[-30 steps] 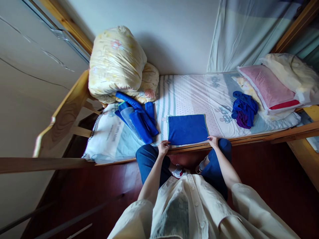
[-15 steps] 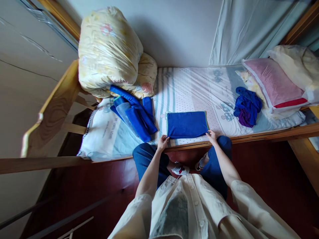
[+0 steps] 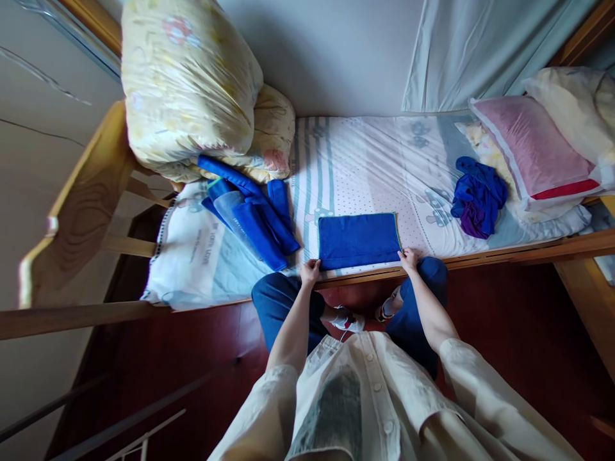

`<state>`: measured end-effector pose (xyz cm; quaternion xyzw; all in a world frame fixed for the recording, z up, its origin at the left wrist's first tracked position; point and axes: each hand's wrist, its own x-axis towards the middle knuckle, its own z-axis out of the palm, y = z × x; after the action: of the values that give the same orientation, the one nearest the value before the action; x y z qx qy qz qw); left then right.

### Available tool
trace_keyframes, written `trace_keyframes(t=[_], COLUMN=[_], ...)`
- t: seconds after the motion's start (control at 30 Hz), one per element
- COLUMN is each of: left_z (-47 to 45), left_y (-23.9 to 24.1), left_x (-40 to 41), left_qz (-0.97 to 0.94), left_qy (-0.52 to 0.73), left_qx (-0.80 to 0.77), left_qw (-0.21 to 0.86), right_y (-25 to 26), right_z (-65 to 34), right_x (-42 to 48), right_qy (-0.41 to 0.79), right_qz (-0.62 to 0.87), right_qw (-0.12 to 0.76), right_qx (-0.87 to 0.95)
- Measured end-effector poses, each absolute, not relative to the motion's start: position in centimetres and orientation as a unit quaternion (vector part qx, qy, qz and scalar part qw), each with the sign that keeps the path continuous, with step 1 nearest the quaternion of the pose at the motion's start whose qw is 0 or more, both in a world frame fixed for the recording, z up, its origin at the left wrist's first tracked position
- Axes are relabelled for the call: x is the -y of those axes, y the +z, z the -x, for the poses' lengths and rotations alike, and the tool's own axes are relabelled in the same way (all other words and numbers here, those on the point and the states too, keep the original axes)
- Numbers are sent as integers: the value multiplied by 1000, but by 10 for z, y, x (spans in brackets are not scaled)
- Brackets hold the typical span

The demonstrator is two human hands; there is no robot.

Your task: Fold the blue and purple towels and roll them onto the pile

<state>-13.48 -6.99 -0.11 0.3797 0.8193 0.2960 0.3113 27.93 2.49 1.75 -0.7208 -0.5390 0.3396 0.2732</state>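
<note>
A blue towel (image 3: 358,241) with a thin green edge lies flat on the bed before me, folded into a rectangle. My left hand (image 3: 310,271) pinches its near left corner. At the near right corner, my right hand (image 3: 408,259) has the towel's edge between thumb and fingers. Left of it lie several rolled or folded blue towels (image 3: 262,234), one with a grey-blue band. Farther right, a crumpled heap of blue and purple cloth (image 3: 479,195) rests on the sheet.
A big yellow floral quilt (image 3: 187,83) is piled at the bed's left end by the wooden end board (image 3: 77,205). Pink pillows (image 3: 538,144) lie at the right. A wooden rail (image 3: 509,256) runs along the near edge, above a red floor (image 3: 192,365). A pale curtain (image 3: 461,57) hangs behind.
The towel's near edge looks straighter and flatter between my hands, both still gripping its corners. My view has shifted slightly.
</note>
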Motion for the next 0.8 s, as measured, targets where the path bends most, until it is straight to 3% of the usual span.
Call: trace_keyframes(t=[0.8], left_z=[139], left_y=[-8], left_x=[67], left_qz=[-339], left_qy=[296], left_qx=[-837], left_qw=[311], right_y=[-3], right_z=[-283], right_x=[-34], right_qy=[303], right_qz=[779], right_qw=[212], right_qx=[507])
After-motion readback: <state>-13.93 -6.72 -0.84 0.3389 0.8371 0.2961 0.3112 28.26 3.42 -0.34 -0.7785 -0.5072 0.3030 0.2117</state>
